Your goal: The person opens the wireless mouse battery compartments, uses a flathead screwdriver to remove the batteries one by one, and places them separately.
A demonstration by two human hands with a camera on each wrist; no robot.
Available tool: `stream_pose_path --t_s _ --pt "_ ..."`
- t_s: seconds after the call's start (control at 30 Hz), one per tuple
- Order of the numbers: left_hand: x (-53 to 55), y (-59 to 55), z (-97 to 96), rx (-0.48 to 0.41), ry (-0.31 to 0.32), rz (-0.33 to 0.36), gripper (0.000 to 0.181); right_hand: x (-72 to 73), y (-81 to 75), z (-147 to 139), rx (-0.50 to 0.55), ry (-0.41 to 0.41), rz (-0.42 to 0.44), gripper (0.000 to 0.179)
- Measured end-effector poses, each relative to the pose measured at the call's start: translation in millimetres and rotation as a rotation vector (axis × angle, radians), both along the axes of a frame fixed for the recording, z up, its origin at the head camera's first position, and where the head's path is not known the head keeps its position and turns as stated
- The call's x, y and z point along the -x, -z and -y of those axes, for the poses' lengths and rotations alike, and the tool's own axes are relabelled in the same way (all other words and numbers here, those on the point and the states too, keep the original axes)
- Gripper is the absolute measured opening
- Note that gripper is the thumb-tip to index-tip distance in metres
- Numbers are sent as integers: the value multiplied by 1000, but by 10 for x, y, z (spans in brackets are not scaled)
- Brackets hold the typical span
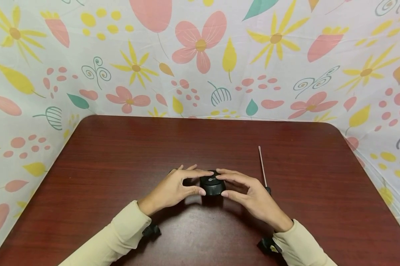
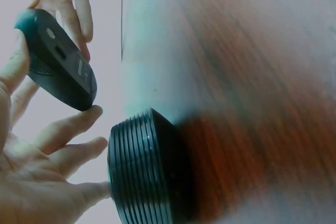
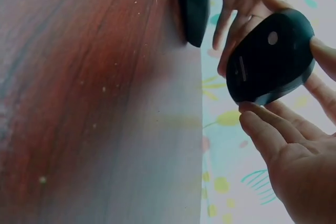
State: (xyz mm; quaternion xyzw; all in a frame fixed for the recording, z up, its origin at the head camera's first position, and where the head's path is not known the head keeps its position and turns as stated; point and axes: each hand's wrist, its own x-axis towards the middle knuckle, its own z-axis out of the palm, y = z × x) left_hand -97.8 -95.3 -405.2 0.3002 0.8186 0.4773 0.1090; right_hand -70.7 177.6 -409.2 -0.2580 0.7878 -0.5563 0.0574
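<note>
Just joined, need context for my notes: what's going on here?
A person is holding what looks like a black mouse up off the table, gripped between the left hand and the right hand. A screwdriver lies on the table by the right hand, its handle partly hidden. A ridged black thing sits on the table near the left hand; can't tell what it is.
</note>
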Motion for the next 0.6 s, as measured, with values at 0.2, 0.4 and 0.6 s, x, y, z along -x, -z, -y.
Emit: stream_pose_path --t_s 0.2,0.4,0.6 --pt "-4 -3 -12 -42 4 6 46 -25 -43 24 43 20 -2 38" --pt "-23 -13 -43 -74 -13 62 43 -48 -92 59 25 40 -1 43" --pt "-53 -28 -66 -104 -50 89 41 -58 -100 84 -46 105 -84 43"
